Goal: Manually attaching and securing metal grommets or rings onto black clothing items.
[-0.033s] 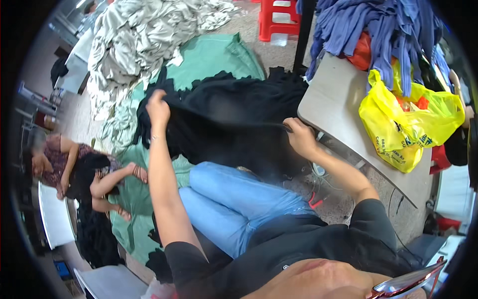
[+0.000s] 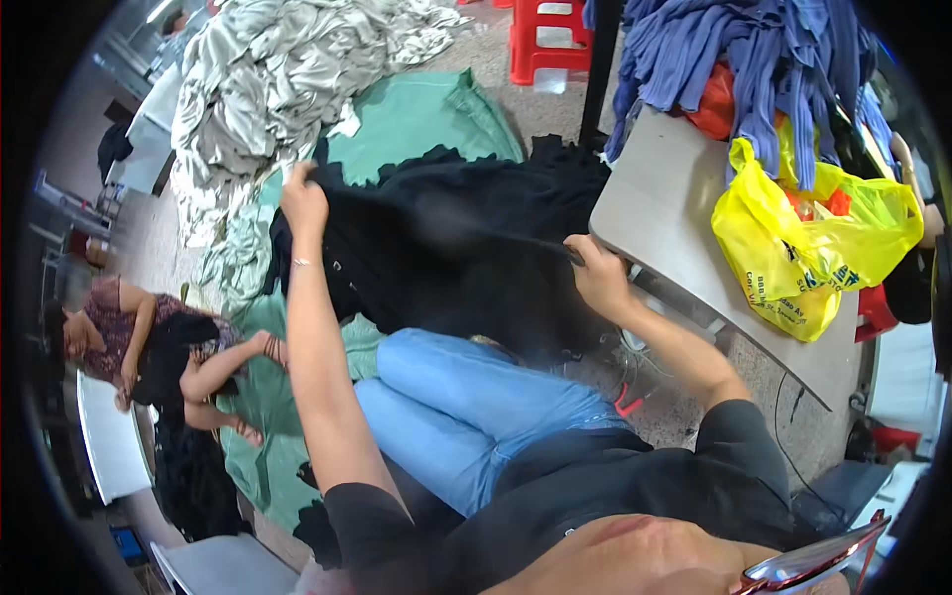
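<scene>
A piece of black cloth (image 2: 416, 223) is stretched between my two hands, above my lap and a heap of black fabric. My left hand (image 2: 304, 206), raised at the far left end of the cloth, is closed on its edge. At the opposite end my right hand (image 2: 600, 276) pinches a dark edge of the same cloth, near the table corner. Part of the cloth is blurred, and it merges with the black heap (image 2: 555, 174) behind it. Below lie my legs in blue jeans (image 2: 466, 387).
A grey table (image 2: 659, 188) at the right bears a yellow plastic bag (image 2: 783, 248) and blue garments (image 2: 684, 50). Pale grey cloth (image 2: 268, 79) is heaped at the far left beside green sheeting (image 2: 426, 109). A red stool (image 2: 526, 50) stands beyond. Another person (image 2: 139, 327) sits at the left.
My left hand has moved a little left and away from me, holding its end of the black cloth. My right hand stays almost in place.
</scene>
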